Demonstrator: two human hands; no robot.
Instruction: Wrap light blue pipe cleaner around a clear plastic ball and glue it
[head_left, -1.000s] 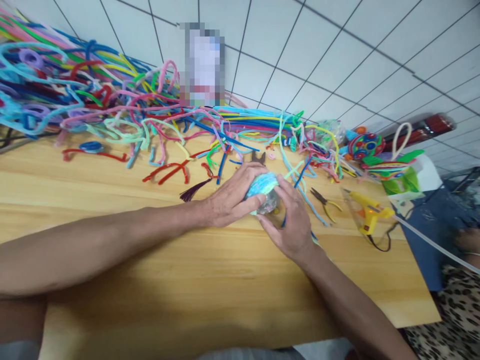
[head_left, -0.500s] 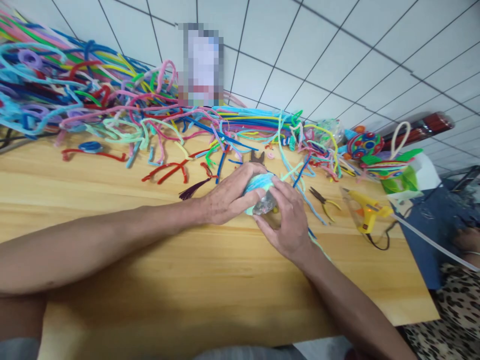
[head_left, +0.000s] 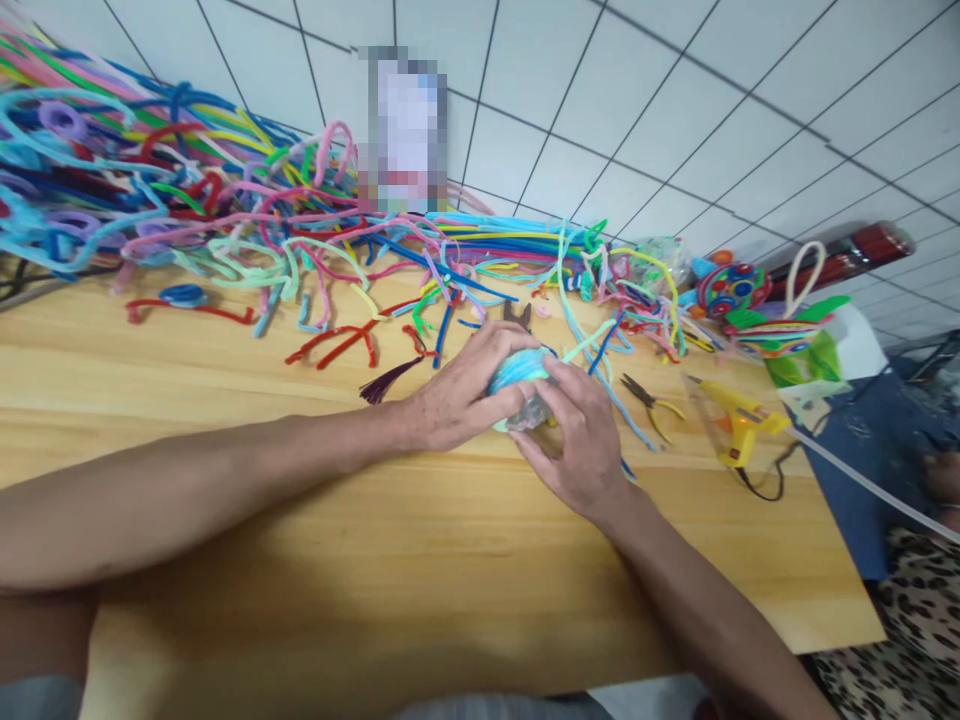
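Observation:
A rounded object (head_left: 519, 370), wrapped in blue and pale green fuzzy stems with a clear, shiny lower part, is held between both hands above the wooden table (head_left: 360, 560). My left hand (head_left: 469, 390) curls over its left side, with the thumb across its front. From the right, my right hand (head_left: 581, 430) closes its fingers on the object, thumb underneath. Fingers cover much of its surface. Just behind the hands lie dark plier jaws (head_left: 516, 314). A dark tassel (head_left: 390, 380) rests left of my left hand.
Heaped coloured fuzzy stems (head_left: 247, 220) line the tiled wall. Yellow-handled pliers (head_left: 652, 407) and a yellow glue gun (head_left: 742, 420) with a cord lie to the right. Beyond them sit colourful finished pieces (head_left: 735, 290). A blurred screen (head_left: 407, 130) stands at the back. Someone's patterned clothing (head_left: 892, 610) shows lower right.
The wrapped object has turned slightly between the hands, showing more blue. Both hands keep nearly the same place and hold.

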